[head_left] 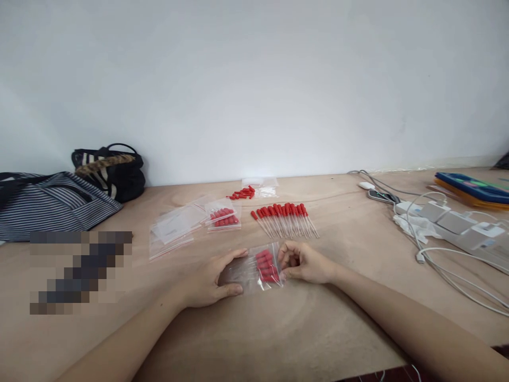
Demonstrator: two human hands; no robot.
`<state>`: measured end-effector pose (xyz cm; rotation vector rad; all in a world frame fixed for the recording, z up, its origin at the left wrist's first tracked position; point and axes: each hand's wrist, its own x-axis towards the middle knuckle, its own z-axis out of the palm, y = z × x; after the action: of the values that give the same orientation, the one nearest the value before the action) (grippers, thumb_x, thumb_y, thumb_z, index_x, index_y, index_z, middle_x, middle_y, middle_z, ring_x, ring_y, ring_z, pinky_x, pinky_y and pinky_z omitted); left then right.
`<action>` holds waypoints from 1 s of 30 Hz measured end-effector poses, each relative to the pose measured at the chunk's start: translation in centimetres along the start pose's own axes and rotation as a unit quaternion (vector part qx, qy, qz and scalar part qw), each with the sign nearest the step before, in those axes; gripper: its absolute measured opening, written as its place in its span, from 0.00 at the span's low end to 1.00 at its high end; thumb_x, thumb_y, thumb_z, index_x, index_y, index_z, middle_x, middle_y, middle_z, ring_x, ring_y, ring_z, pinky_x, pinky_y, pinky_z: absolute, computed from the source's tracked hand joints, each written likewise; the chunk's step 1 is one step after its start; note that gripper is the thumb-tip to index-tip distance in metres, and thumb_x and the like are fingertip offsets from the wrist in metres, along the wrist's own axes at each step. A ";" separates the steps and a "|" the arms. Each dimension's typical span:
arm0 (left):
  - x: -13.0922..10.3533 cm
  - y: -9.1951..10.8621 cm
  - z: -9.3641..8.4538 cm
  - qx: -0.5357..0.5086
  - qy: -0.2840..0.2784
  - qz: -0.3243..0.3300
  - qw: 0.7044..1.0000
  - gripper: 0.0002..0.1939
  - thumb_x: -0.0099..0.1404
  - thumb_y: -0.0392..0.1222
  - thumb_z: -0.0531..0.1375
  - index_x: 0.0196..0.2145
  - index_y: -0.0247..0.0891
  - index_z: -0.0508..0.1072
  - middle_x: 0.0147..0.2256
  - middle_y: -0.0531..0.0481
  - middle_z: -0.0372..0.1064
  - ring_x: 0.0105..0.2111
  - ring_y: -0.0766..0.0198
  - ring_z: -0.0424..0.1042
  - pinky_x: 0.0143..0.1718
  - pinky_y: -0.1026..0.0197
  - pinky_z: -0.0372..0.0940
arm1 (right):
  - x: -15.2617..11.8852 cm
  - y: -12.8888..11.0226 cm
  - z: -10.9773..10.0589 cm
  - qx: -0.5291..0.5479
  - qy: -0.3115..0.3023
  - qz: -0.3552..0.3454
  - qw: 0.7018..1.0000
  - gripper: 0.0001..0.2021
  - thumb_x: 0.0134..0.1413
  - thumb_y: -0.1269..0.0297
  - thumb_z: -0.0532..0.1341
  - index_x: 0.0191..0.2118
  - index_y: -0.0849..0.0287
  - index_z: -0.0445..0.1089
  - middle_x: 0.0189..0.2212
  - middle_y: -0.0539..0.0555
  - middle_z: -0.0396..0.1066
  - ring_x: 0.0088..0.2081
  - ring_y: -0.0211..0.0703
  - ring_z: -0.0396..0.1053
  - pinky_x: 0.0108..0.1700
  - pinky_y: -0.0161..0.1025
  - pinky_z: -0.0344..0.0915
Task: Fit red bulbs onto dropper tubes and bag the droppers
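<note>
A clear zip-lock bag lies on the table in front of me, with several red rubber dropper bulbs and clear tubes inside. My left hand holds its left end, thumb on the near edge and fingers at the far edge. At the right, by the zip strip, my right hand pinches the bag's edge with curled fingers. Just beyond, several glass droppers with red bulbs lie in a row, bulbs pointing away from me. A filled zip-lock bag sits to their left.
Flat zip-lock bags overlap at left. Loose red bulbs and clear tubes lie near the wall. Striped bag and black bag stand far left. Power strip, white cables and blue case occupy the right.
</note>
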<state>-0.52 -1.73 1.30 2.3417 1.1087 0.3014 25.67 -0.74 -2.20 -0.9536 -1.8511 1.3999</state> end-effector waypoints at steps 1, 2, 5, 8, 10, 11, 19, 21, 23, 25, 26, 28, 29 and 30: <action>0.0 -0.3 -0.3 0.002 -0.007 0.005 1.000 0.31 0.56 0.49 0.58 0.56 0.46 0.53 0.56 0.47 0.55 0.54 0.52 0.56 0.52 0.48 0.54 | 0.0 0.0 -0.2 -0.012 0.002 -0.003 1.000 0.13 0.38 0.61 0.65 0.29 0.59 0.61 0.20 0.45 0.63 0.21 0.31 0.60 0.22 0.30 0.55; -0.1 -0.7 -0.6 0.005 -0.014 0.013 1.000 0.30 0.56 0.49 0.58 0.55 0.47 0.55 0.56 0.48 0.55 0.54 0.53 0.56 0.53 0.48 0.54 | -0.1 0.0 -0.5 -0.031 0.017 -0.008 0.999 0.12 0.40 0.61 0.64 0.28 0.59 0.61 0.19 0.45 0.62 0.20 0.30 0.58 0.21 0.29 0.54; -0.1 -2.3 -1.7 0.027 -0.026 0.048 0.998 0.21 0.57 0.46 0.57 0.50 0.49 0.64 0.54 0.51 0.59 0.55 0.54 0.54 0.54 0.46 0.52 | -0.1 0.1 -0.9 -0.124 0.096 -0.050 0.986 0.06 0.46 0.63 0.60 0.28 0.59 0.63 0.19 0.45 0.60 0.19 0.30 0.56 0.21 0.29 0.54; 0.0 -3.7 -2.4 0.062 0.033 0.082 0.994 0.12 0.60 0.44 0.55 0.42 0.49 0.72 0.51 0.52 0.64 0.54 0.54 0.56 0.53 0.45 0.52 | -0.1 0.4 -0.8 -0.249 0.129 -0.126 0.951 0.05 0.47 0.67 0.58 0.33 0.59 0.66 0.25 0.50 0.64 0.22 0.32 0.59 0.22 0.31 0.57; 0.0 -3.8 -2.3 0.078 0.109 0.105 0.985 0.12 0.62 0.42 0.51 0.39 0.47 0.73 0.47 0.50 0.67 0.52 0.56 0.59 0.52 0.47 0.54 | -0.1 0.6 -0.5 -0.322 0.124 -0.168 0.923 0.11 0.47 0.68 0.57 0.40 0.57 0.67 0.31 0.53 0.66 0.25 0.34 0.62 0.25 0.32 0.59; 0.0 -3.5 -2.0 0.082 0.143 0.120 0.979 0.13 0.63 0.42 0.50 0.39 0.46 0.73 0.45 0.49 0.69 0.51 0.57 0.61 0.52 0.48 0.56 | -0.1 0.6 -0.4 -0.355 0.123 -0.185 0.908 0.13 0.49 0.68 0.57 0.43 0.56 0.67 0.34 0.54 0.66 0.27 0.35 0.63 0.26 0.33 0.60; 0.1 1.2 2.4 0.112 0.133 0.266 0.948 0.15 0.56 0.48 0.59 0.39 0.38 0.70 0.39 0.45 0.70 0.42 0.57 0.66 0.45 0.56 0.62 | 2.2 0.6 -0.2 -0.559 0.089 -0.347 0.748 0.12 0.57 0.68 0.50 0.42 0.54 0.68 0.33 0.53 0.70 0.32 0.39 0.65 0.26 0.34 0.57; 0.4 1.2 2.5 0.134 0.135 0.266 0.945 0.09 0.60 0.43 0.56 0.38 0.38 0.70 0.37 0.46 0.71 0.40 0.60 0.68 0.44 0.57 0.63 | 2.9 0.5 -0.3 -0.591 0.078 -0.380 0.707 0.12 0.57 0.68 0.49 0.38 0.57 0.70 0.30 0.54 0.71 0.29 0.38 0.64 0.24 0.34 0.54; 0.7 0.9 2.2 0.167 0.129 0.285 0.935 0.08 0.62 0.37 0.52 0.37 0.40 0.70 0.36 0.48 0.72 0.39 0.61 0.68 0.44 0.58 0.62 | 3.1 0.4 -0.3 -0.609 0.074 -0.403 0.679 0.12 0.57 0.69 0.49 0.33 0.59 0.70 0.27 0.54 0.70 0.27 0.38 0.63 0.23 0.35 0.53; 0.9 0.3 1.8 0.204 0.119 0.319 0.918 0.10 0.63 0.33 0.50 0.37 0.41 0.70 0.35 0.50 0.73 0.38 0.61 0.68 0.42 0.57 0.63 | 3.0 0.3 -0.2 -0.612 0.078 -0.414 0.670 0.13 0.57 0.71 0.49 0.30 0.60 0.70 0.24 0.53 0.69 0.26 0.37 0.62 0.23 0.35 0.52; 1.0 0.0 1.5 0.221 0.117 0.332 0.910 0.11 0.63 0.32 0.50 0.37 0.41 0.70 0.36 0.50 0.73 0.38 0.61 0.68 0.42 0.57 0.63 | 2.8 0.3 -0.1 -0.609 0.084 -0.414 0.671 0.13 0.56 0.72 0.49 0.28 0.60 0.69 0.23 0.53 0.68 0.25 0.37 0.62 0.23 0.36 0.52; 1.0 -0.6 1.0 0.244 0.123 0.335 0.902 0.12 0.62 0.30 0.49 0.36 0.40 0.70 0.35 0.50 0.73 0.38 0.60 0.68 0.40 0.56 0.63 | 2.4 0.1 0.1 -0.598 0.098 -0.407 0.683 0.13 0.55 0.71 0.49 0.25 0.60 0.68 0.20 0.52 0.66 0.24 0.37 0.61 0.23 0.35 0.51; 0.9 -0.7 0.8 0.245 0.132 0.326 0.903 0.12 0.61 0.29 0.49 0.35 0.39 0.70 0.35 0.49 0.73 0.37 0.60 0.68 0.40 0.56 0.63 | 2.2 0.0 0.3 -0.591 0.104 -0.403 0.691 0.13 0.55 0.70 0.50 0.24 0.60 0.67 0.19 0.52 0.64 0.24 0.37 0.61 0.23 0.35 0.51; 0.8 -0.9 0.6 0.238 0.142 0.314 0.908 0.11 0.60 0.29 0.50 0.35 0.38 0.69 0.34 0.48 0.73 0.37 0.60 0.68 0.39 0.56 0.64 | 2.0 0.0 0.5 -0.584 0.110 -0.399 0.698 0.13 0.54 0.70 0.50 0.24 0.60 0.67 0.19 0.51 0.64 0.24 0.36 0.61 0.23 0.35 0.51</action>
<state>-0.36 -0.88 0.31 3.1446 0.5374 0.6847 24.18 0.70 -2.21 -0.5644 -2.4187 -0.5407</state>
